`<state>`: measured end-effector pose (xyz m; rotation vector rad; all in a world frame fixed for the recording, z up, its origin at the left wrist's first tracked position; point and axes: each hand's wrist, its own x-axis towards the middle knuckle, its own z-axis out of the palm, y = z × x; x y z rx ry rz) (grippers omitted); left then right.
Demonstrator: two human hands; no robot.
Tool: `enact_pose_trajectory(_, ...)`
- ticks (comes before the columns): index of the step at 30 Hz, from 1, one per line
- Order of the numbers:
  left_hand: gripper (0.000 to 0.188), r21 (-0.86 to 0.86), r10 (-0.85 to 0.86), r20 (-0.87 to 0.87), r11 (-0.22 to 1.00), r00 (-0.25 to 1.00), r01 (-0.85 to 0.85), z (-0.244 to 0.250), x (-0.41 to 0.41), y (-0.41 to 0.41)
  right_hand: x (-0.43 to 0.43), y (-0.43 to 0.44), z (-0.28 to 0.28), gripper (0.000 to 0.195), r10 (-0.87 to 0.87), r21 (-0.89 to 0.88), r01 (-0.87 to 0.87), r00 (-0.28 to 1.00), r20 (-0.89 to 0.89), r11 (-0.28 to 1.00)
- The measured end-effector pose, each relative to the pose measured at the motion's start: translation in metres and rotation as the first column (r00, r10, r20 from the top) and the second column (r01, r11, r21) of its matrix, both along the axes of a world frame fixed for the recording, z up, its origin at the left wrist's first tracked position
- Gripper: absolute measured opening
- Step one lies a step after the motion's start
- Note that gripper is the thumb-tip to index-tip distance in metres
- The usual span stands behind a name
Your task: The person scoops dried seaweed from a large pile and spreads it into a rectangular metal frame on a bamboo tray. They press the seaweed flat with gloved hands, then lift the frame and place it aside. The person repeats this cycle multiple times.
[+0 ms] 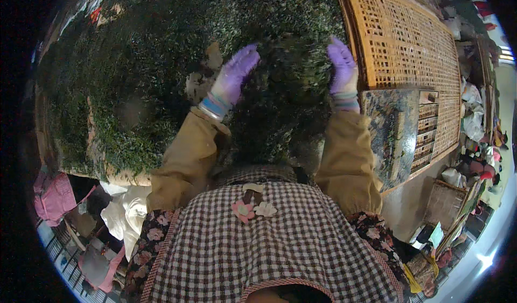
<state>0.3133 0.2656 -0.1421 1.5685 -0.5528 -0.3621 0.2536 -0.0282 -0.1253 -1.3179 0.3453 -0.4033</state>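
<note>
A thick layer of dark green leafy material (161, 56) covers the work table before me. My left hand (236, 74), in a purple and white glove with a blue cuff, is over the leaves left of centre, beside a bare greyish patch. My right hand (342, 66), gloved alike, is at the right of the leaves, close to the wooden edge of a woven lattice tray (404, 40). Both hands are blurred, palms turned roughly towards each other, fingers extended. Leaves lie between them; neither hand visibly grips anything. Contact of the fingertips with the leaves cannot be told.
Right of my right forearm lies a dark speckled board (389, 133) with a small slatted wooden rack (426, 129) beside it. A pink bag (54, 198) and a white cloth (127, 212) are at the lower left. Boards and bags stand along the far right.
</note>
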Motion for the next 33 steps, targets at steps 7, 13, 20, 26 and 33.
enact_pose_trajectory(7,0.056,0.556,0.262,-0.372,0.831,0.891,-0.012,0.032,-0.017,0.06,-0.126,0.031,0.017,0.042,-0.085,-0.057,0.065,0.859,-0.504,0.996)
enact_pose_trajectory(13,0.08,0.343,0.13,-0.41,0.939,0.903,0.02,-0.017,-0.125,0.027,-0.166,0.116,-0.016,0.051,0.398,0.491,-0.299,0.911,-0.108,0.818)
enact_pose_trajectory(20,0.058,0.06,0.084,-0.418,0.996,0.904,-0.064,0.042,-0.078,0.022,-0.106,0.106,0.048,0.033,0.163,0.328,-0.065,0.946,-0.28,0.942)
enact_pose_trajectory(26,0.069,0.465,-0.081,-0.595,0.777,0.8,0.425,0.051,-0.11,0.084,-0.172,0.065,0.05,0.044,0.43,0.493,-0.316,0.893,-0.134,0.811)
enact_pose_trajectory(33,0.077,0.529,-0.251,-0.353,0.741,0.901,0.413,0.005,-0.147,0.013,-0.171,0.11,-0.035,0.04,0.446,0.237,-0.388,0.849,-0.284,0.891)
